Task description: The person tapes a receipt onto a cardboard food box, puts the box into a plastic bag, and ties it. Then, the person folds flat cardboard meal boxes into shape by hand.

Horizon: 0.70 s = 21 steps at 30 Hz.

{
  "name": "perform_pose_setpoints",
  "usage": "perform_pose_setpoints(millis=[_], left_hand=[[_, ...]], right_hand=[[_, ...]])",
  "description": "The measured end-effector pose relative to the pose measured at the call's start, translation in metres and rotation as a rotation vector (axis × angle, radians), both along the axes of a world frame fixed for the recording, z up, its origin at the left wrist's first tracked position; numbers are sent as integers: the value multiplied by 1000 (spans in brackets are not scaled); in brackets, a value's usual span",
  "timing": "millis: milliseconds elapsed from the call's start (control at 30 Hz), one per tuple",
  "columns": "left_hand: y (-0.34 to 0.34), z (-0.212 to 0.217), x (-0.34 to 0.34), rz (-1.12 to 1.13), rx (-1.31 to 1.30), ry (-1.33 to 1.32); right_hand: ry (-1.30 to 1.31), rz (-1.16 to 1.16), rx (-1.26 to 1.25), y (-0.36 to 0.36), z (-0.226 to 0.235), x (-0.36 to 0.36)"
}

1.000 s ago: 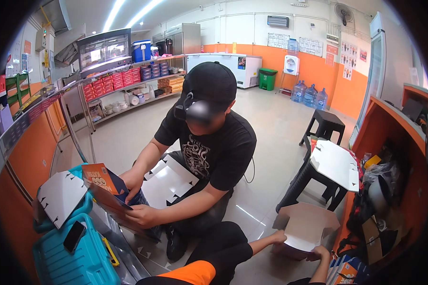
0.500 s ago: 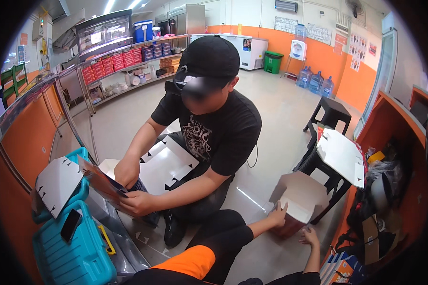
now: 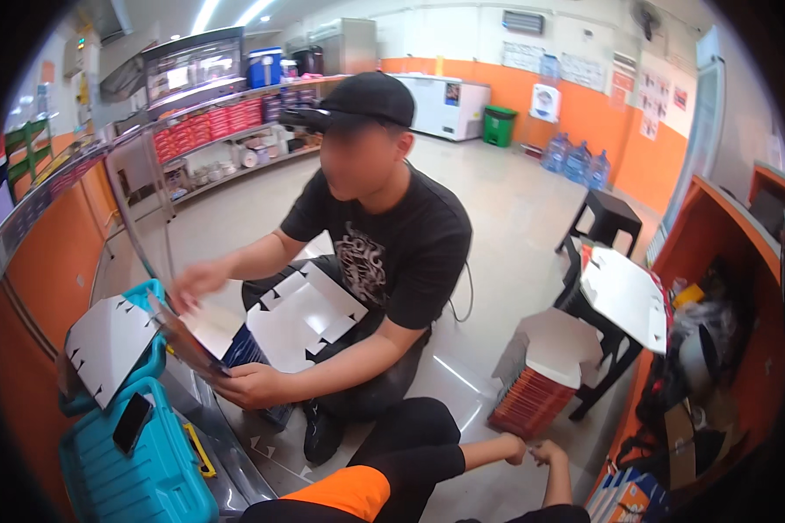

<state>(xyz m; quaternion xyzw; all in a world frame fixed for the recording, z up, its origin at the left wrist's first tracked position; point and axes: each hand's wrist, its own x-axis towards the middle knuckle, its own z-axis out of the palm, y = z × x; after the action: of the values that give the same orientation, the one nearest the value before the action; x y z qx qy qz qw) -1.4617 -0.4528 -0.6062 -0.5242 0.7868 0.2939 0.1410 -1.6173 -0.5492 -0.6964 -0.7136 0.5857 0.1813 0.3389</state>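
Note:
My left hand [image 3: 514,448] and my right hand [image 3: 547,451] are almost touching, low in front of me beside my bent knee. The fingers of both look curled in, and nothing shows in them. Just beyond my hands stands a stack of red cardboard sheets [image 3: 532,399], with a pale, flared cardboard piece [image 3: 553,338] on top. Across from me sits a co-worker [image 3: 384,200] in a black cap. The co-worker's one hand holds a printed cardboard piece [image 3: 188,336]; the other is raised and blurred. A white notched cardboard blank [image 3: 310,305] lies on the co-worker's lap.
Another white blank [image 3: 623,292] rests on a black stool at my right. At left, a teal crate [image 3: 140,462] carries a dark phone [image 3: 132,423], and a white blank [image 3: 109,344] lies behind it. A cluttered orange shelf [image 3: 715,227] stands at far right.
My left hand has left the stack, and both hands have come together nearer to me. The pale piece on the stack looks flatter. The co-worker's head and one hand have lifted.

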Motion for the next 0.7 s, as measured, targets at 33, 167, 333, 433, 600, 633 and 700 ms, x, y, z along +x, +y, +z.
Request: perform_pose_setpoints(millis=[33,167,333,433,600,633,700], left_hand=[[-1,-1,5,12,2,22],[4,-4,20,208,-79,-29],[19,37,36,207,-124,124],[18,36,43,149,-166,293],[16,18,55,216,-59,144],[14,9,57,214,-43,124],[7,6,55,193,1,75]], right_hand=[[-20,32,1,-1,-1,-1],[21,228,-232,8,18,20],[-191,43,-539,36,91,51],[-297,56,-700,23,106,54],[-208,307,-1113,-4,115,66],[-111,343,-1126,-13,108,70],[-103,316,-1073,-30,91,66]])
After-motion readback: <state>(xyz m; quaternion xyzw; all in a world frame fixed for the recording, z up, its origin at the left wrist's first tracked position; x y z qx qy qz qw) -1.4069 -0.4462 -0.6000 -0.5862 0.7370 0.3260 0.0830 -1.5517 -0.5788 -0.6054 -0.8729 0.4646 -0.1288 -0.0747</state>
